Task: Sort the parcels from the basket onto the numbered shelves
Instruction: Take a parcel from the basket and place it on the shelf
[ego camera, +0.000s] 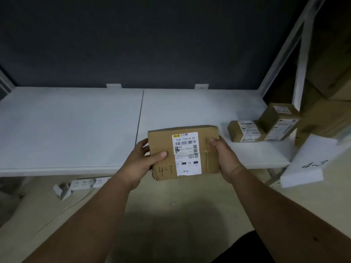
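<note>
I hold a brown cardboard parcel (163,143) over the front edge of a low white shelf (76,130). It bears a white shipping label and the handwritten mark "4-3". My left hand (141,158) grips its left side, thumb on top. My right hand (225,156) grips its right side, thumb on the taped edge. Two smaller brown parcels (245,130) (279,121) lie at the shelf's right end. A white sign (313,162) marked "4-3" hangs at the shelf's right front corner. The basket is out of view.
A white power strip (85,184) and cable lie on the floor under the shelf's front edge. A white shelf upright (302,59) rises at the right, with large cardboard boxes (322,118) behind it. A dark wall backs the shelf.
</note>
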